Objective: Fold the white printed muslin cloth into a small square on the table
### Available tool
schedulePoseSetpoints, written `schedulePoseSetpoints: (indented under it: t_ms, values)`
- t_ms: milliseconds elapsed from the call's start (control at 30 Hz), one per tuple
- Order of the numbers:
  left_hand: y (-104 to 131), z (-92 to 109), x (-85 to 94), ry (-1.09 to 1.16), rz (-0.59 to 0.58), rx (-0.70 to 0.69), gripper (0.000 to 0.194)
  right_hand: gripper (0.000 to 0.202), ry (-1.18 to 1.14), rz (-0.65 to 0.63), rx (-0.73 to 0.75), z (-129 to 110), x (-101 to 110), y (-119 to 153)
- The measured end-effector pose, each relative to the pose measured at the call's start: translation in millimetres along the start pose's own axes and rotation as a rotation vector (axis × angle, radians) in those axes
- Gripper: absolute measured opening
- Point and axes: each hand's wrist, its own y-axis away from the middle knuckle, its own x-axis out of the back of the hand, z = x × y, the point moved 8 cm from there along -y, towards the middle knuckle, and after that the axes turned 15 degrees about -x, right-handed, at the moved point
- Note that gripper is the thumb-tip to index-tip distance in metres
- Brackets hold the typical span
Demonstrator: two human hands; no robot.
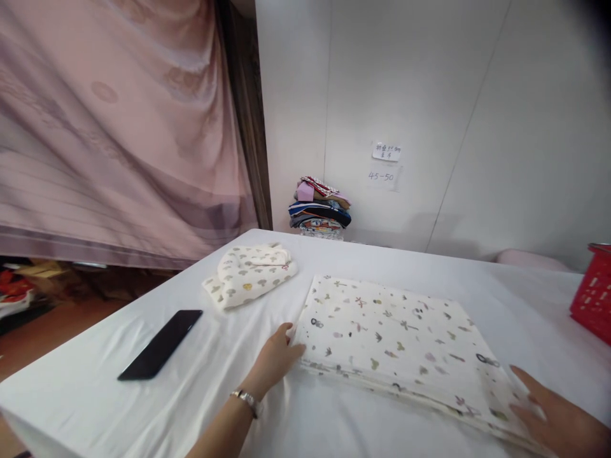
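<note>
A white cloth (pixel 391 337) printed with small palms, animals and leaves lies folded in a flat rectangle, in several layers along its near edge. My left hand (pixel 281 350), with a metal-band watch on the wrist, is at the cloth's left edge, thumb and fingers closing on the near left corner. At the opposite end, my right hand (pixel 554 410) grips the near right corner; it is blurred and partly cut off by the frame. Behind my left hand sits a loosely bunched white cloth (pixel 252 273) with grey mushroom-like prints.
A black phone (pixel 161 345) lies on the white-covered table (pixel 114 407) at left. Folded fabrics (pixel 319 207) are stacked beyond the far edge. A red basket (pixel 594 292) stands at right. Pink curtain (pixel 109 114) hangs at left; paper notes (pixel 386 175) are on the wall.
</note>
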Motion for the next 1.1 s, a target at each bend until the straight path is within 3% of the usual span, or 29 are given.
schedulePoseSetpoints:
  t_ms: [67, 133, 233, 333, 467, 633, 767, 900, 1100]
  values:
    - [-3.3, -3.9, -1.5, 0.039, 0.005, 0.016, 0.065, 0.062, 0.126, 0.024, 0.174, -46.0, -3.4, 12.5]
    - [-6.5, -7.0, -2.6, 0.049, 0.016, 0.018, 0.065, 0.06, 0.17, -0.055, 0.296, -96.3, -20.0, 31.4]
    - [-9.3, -10.3, -3.1, 0.016, 0.037, 0.006, 0.056, 0.06, 0.217, -0.2, 0.417, -164.5, -57.1, 60.6]
    - [-9.1, -12.4, -1.5, -0.016, 0.065, -0.008, 0.051, 0.065, 0.311, -0.329, 0.588, -206.9, -99.3, 81.9]
    - [-8.3, -14.7, 0.0, 0.0, 0.08, -0.031, 0.051, 0.071, 0.446, -0.443, 0.678, -206.4, -138.3, 86.5]
    - [-10.1, -18.3, -2.7, 0.035, 0.051, -0.063, 0.052, 0.071, 0.412, -0.526, 0.593, -198.2, -140.2, 73.1]
    - [-10.1, -20.4, -3.5, 0.04, 0.055, -0.083, 0.053, 0.073, 0.395, -0.413, 0.566, -226.2, -133.5, 41.6]
    - [-9.9, -22.4, -3.2, 0.067, 0.078, -0.107, 0.054, 0.074, 0.461, -0.289, 0.578, -254.0, -145.0, 1.1]
    - [-12.2, -29.9, -2.8, 0.093, 0.065, -0.088, 0.057, 0.074, 0.515, -0.306, 0.524, -252.3, -167.2, -30.1]
